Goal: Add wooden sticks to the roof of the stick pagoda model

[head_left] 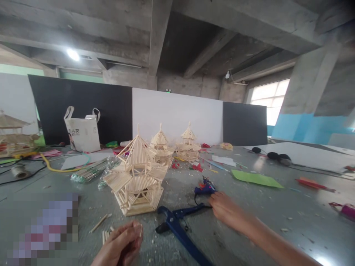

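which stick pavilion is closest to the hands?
The large front pavilion, just beyond the left hand; the two smaller pavilions stand farther back near the white board.

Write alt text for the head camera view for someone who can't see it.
A right hand reaches to a blue glue gun on a grey table, beside a stick pagoda model and blue cutters. The left hand holds short sticks.

The grey table (277, 218) bears stick pagodas (137, 177), blue cutters (177, 225), a glue gun (205, 188), green paper (256, 178) and scraps.
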A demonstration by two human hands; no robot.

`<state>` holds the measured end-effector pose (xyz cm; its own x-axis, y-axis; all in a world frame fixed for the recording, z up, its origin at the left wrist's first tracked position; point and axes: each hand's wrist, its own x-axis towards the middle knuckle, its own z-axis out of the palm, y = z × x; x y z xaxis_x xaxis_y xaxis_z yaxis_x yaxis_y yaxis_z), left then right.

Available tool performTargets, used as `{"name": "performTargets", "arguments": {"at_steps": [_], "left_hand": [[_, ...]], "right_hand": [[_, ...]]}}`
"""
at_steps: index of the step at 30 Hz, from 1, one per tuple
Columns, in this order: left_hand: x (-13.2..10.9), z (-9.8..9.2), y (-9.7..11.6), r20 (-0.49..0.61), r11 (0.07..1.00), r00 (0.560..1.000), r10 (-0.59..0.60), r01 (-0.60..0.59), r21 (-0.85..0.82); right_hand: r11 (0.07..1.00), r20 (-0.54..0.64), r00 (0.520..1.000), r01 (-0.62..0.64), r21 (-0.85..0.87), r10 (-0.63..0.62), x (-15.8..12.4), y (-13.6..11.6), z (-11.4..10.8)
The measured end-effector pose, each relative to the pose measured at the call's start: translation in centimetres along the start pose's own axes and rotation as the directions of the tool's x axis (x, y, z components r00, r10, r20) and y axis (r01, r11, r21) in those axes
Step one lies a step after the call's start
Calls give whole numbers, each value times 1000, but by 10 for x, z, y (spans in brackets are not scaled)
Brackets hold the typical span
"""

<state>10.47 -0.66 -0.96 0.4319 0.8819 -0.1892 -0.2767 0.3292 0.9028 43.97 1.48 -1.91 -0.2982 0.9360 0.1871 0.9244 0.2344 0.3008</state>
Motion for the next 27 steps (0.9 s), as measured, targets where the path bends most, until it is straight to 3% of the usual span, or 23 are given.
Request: {"name": "performTargets", "arguments": {"at_steps": [5, 8, 11, 14, 18, 22, 27], "left_hand": [[-1, 6, 3, -8, 1000, 1000, 15, -15, -11], [-3, 9, 3, 0, 999, 1000, 27, -27, -40], [-6, 14, 1, -14, 998, 1000, -17, 16, -60], [-8, 19, -3, 0, 996, 999, -49, 49, -68], [-7, 20, -7, 124, 995, 992, -36, 47, -92], [-2, 13, -4, 122, 981, 993, -7, 30, -193], [-2, 11, 0, 84, 965, 995, 57, -33, -261]], "right_hand": [[1000, 4, 1000, 22, -19, -21, -15, 21, -14], [1000, -22, 1000, 6, -6, -7, -23, 17, -34], [983, -70, 997, -11, 184, 24, -30, -18, -60], [837, -124, 991, 109, 536, -50, -29, -75, -82], [693, -160, 986, 151, 705, -51, -11, -135, -96], [601, -198, 977, 204, 772, -78, 12, -156, -91], [550, -272, 958, 276, 788, -90, 22, -159, -90]]}}
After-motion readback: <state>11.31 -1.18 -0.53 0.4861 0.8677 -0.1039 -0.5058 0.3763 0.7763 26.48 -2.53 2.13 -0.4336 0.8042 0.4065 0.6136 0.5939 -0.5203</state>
